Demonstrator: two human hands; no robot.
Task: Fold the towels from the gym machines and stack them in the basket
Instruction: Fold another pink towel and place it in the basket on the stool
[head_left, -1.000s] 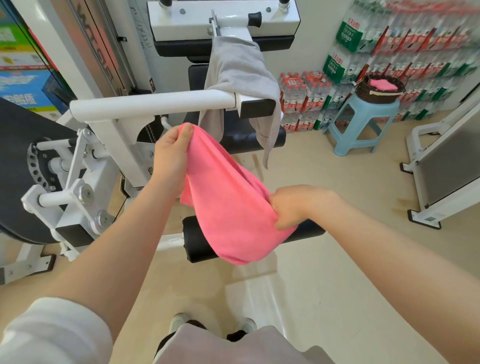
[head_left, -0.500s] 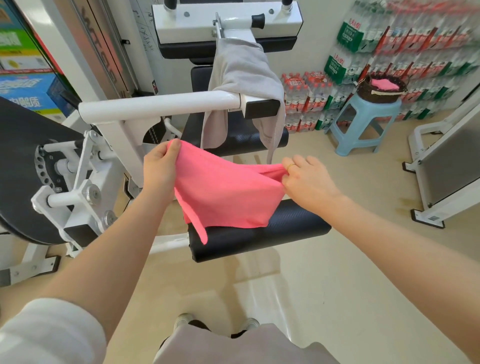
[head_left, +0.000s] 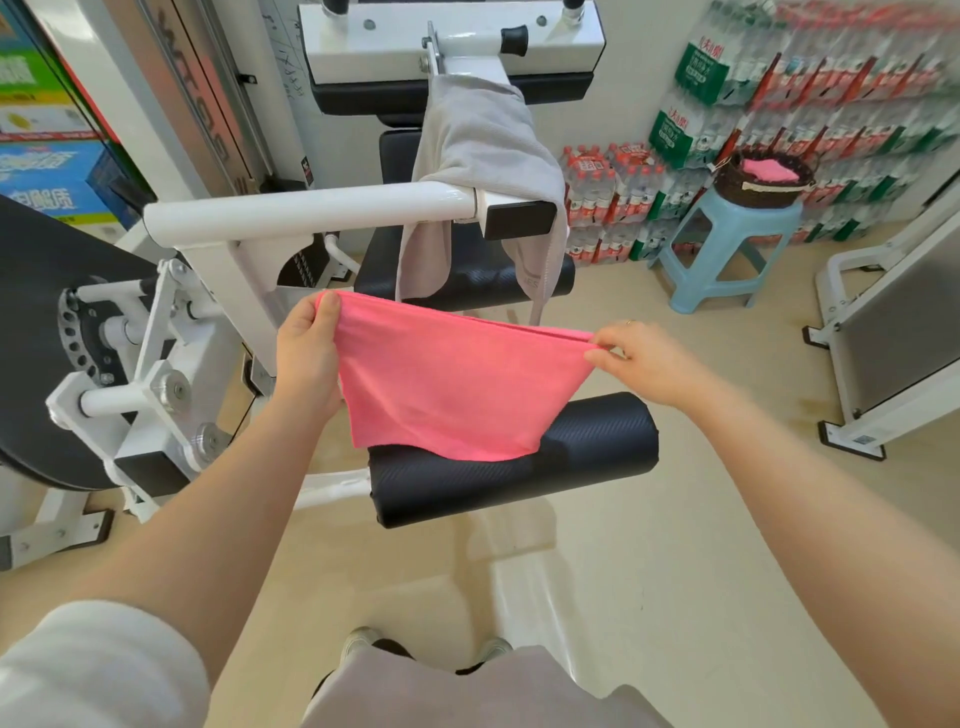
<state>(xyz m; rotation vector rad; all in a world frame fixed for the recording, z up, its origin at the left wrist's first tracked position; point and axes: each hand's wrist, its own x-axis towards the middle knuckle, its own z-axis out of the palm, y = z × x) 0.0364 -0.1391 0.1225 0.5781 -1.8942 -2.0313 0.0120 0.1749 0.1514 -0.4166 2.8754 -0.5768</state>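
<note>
**Pink towel pulled out wide between both hands**

Since the earlier frames the hands have drawn apart: the right hand (head_left: 641, 361), which a moment ago was bunched into the cloth low and close to the left, now sits well out to the side, and the pink towel (head_left: 452, 387) has gone from a crumpled hang to a taut top edge stretched between them.

The left hand (head_left: 307, 358) grips one upper corner, thumb lying over the front of the cloth and fingers curled behind it. The right hand pinches the opposite end of the top edge between thumb and fingertips, the other fingers loosely bent. The towel appears doubled, two edges showing at the right pinch, and it droops below the hands so that its lower hem hangs in front of the black roller pad (head_left: 519, 462); whether it touches the pad cannot be told.

The cloth looks light, thin and very limp, so it should hold no shape unsupported. It is best held at the corners, kept taut, then brought corner to corner.

Beyond the hands a grey towel (head_left: 483, 171) is draped over the white machine bar (head_left: 306, 213). Far past the right hand, the basket (head_left: 763, 182) rests on a blue stool (head_left: 727, 244), a pink towel already in it.
</note>
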